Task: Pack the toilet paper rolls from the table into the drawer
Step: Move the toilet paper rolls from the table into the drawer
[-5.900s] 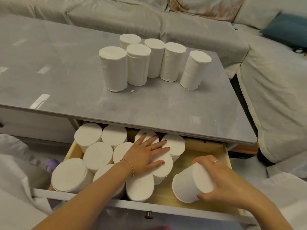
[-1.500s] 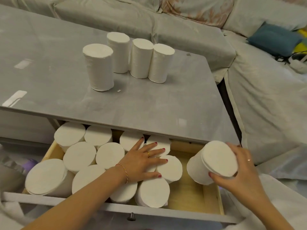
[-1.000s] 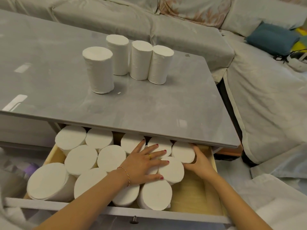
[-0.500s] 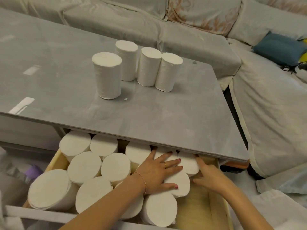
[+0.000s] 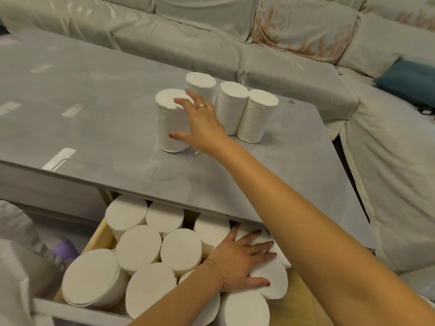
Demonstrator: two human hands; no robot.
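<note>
Having left the drawer, the right hand [image 5: 202,121] now spreads open fingers around the nearest upright white paper roll [image 5: 170,121] on the grey table [image 5: 94,128], while the left hand [image 5: 240,260] presses flat on packed rolls.

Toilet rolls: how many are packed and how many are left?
Many rolls already stand packed in the drawer, steadied by the left hand. The right hand is closing on the nearest table roll, not yet lifted. Four remain on the table.

White rolls [image 5: 256,115]; grey table [image 5: 98,109]; teal cushion [image 5: 407,84]; floral-print pillow [image 5: 303,27].
</note>
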